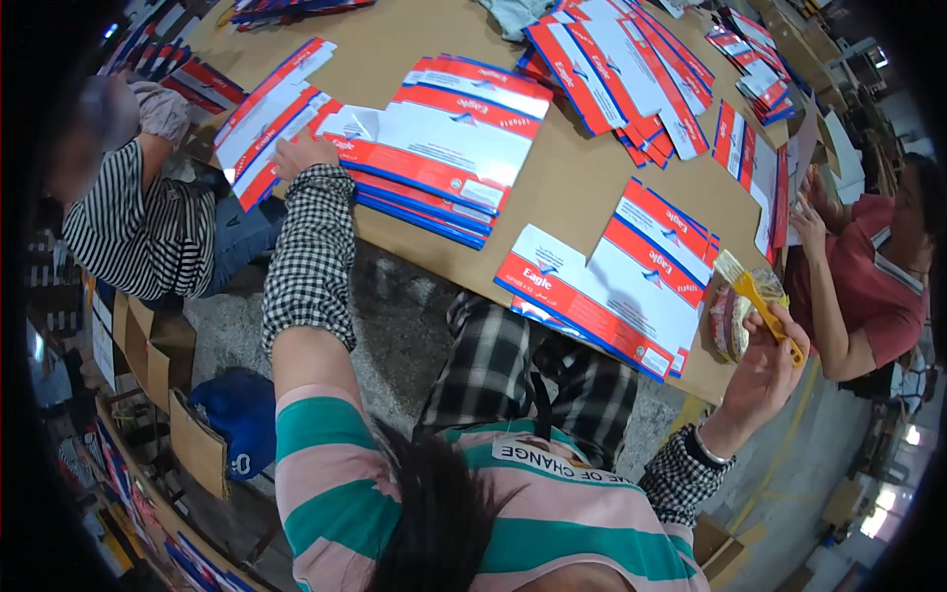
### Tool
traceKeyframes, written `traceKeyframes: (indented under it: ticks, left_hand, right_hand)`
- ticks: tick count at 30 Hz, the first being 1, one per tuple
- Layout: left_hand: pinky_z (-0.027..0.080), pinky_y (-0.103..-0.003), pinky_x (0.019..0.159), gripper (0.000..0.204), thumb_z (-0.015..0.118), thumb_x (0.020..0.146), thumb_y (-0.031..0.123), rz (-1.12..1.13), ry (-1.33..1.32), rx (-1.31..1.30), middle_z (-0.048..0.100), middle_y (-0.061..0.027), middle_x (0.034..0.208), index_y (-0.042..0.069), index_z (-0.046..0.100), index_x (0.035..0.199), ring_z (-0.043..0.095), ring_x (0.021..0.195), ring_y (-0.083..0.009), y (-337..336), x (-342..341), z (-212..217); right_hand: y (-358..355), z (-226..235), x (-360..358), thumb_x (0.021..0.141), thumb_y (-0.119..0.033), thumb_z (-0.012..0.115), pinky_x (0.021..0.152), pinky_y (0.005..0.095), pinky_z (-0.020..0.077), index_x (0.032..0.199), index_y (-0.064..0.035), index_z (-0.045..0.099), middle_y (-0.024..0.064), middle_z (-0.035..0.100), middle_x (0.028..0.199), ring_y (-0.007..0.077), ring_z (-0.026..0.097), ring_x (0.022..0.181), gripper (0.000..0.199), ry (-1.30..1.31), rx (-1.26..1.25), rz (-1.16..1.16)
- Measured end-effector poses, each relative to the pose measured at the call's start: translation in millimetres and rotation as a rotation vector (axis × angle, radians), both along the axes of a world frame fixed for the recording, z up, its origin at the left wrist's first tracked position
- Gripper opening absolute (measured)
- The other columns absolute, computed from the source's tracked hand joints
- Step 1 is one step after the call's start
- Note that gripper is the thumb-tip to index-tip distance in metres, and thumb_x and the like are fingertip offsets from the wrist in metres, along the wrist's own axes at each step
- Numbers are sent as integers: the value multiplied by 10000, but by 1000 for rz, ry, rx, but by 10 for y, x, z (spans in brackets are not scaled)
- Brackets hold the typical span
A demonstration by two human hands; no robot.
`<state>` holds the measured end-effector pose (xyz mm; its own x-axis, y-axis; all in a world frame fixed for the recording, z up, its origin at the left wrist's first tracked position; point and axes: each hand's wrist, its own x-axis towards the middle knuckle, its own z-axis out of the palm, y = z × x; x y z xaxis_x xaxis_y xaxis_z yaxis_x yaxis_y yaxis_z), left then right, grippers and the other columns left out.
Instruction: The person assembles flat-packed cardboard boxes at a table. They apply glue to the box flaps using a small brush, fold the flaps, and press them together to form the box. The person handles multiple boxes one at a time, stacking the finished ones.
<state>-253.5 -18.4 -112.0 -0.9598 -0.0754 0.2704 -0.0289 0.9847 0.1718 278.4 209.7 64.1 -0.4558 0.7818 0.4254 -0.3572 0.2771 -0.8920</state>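
My right hand (762, 373) is closed round the handle of a yellow brush (758, 302), its pale bristles pointing up and left. Beside and partly behind the brush stands a small messy tub (728, 326) at the table's edge. Just left of it lie flat printed cartons (646, 281) in red, white and blue, slightly fanned. My left hand (306, 155) reaches far left, its fingers curled onto a flat carton (266, 128) that juts over the table's edge. Right of that hand is a stack of similar flat cartons (449, 133), which the left carton meets.
Several more carton piles (621, 69) cover the far side of the brown table (562, 212). A person in a striped top (138, 217) sits at the left; another in a red shirt (858, 266) handles cartons at the right. A blue bag (237, 419) lies below left.
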Motion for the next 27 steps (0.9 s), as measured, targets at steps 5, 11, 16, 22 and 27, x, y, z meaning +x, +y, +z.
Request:
traceKeyframes:
  ticks: [5,11,16,22,27]
  left_hand:
    - [460,-446,819,255,592,826,208,-863,185,554,573,-207,1066,37,603,1016,558,987,-363,435,834,71]
    - [480,-406,871,650,763,683,275,-1662,-370,255,520,-179,1157,21,510,1225,570,1025,-345,946,2605,217]
    - [479,-419,891,883,839,564,315,-1493,-706,-114,428,-186,1225,22,429,1288,534,1084,-367,1158,2761,239]
    - [497,-427,830,694,832,564,231,-1420,-677,64,484,-173,1140,5,467,1110,568,980,-379,1134,2872,244]
    - [474,-413,827,635,804,594,160,-1387,-622,230,535,-184,1051,10,483,1121,563,969,-376,1002,2935,159]
  right_hand:
    - [54,-52,-57,949,-164,424,900,426,462,1132,35,465,274,525,1166,342,594,985,274,3,-3,-14]
    - [91,-78,-119,941,-126,425,856,411,479,1098,45,477,279,533,1152,340,602,951,237,21,-72,12]
    - [105,-220,90,938,-112,422,841,405,486,1087,37,484,274,548,1136,331,610,927,220,5,-136,-36]
    - [146,-433,290,943,-103,423,838,412,499,1102,26,489,267,558,1126,313,622,917,215,-35,-251,-59]
    - [422,-406,585,962,-128,453,757,371,535,1061,17,512,234,604,1034,289,647,835,185,37,-181,-380]
